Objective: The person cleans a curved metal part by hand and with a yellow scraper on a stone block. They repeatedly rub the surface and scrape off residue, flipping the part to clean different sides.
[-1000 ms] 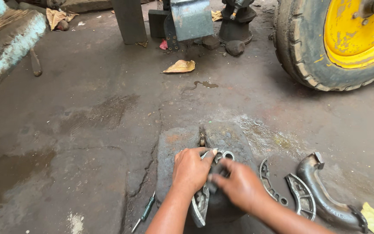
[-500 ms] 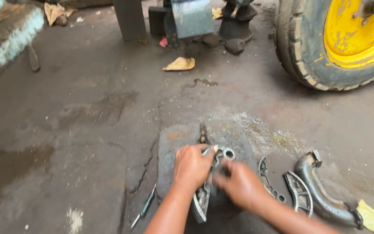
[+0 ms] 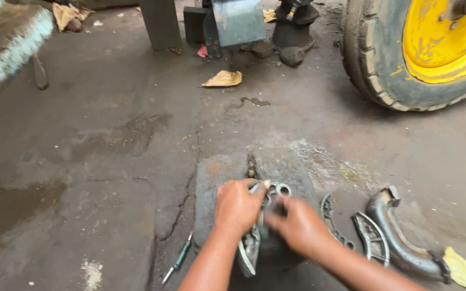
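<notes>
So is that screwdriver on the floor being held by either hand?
No, the screwdriver lies alone on the floor, left of the left hand, while both hands, the right hand too, are on the metal part.

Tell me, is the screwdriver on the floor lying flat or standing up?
Lying flat. The screwdriver rests lengthwise on the concrete floor, beside the left hand, touched by neither hand.

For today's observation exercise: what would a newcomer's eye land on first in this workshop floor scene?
Probably the big tyre with its bright yellow rim at the top right. Next, low in the middle, the left hand and right hand grip a curved metal part on a flat stone block. Similar curved metal pieces lie on the floor to the right.
</notes>
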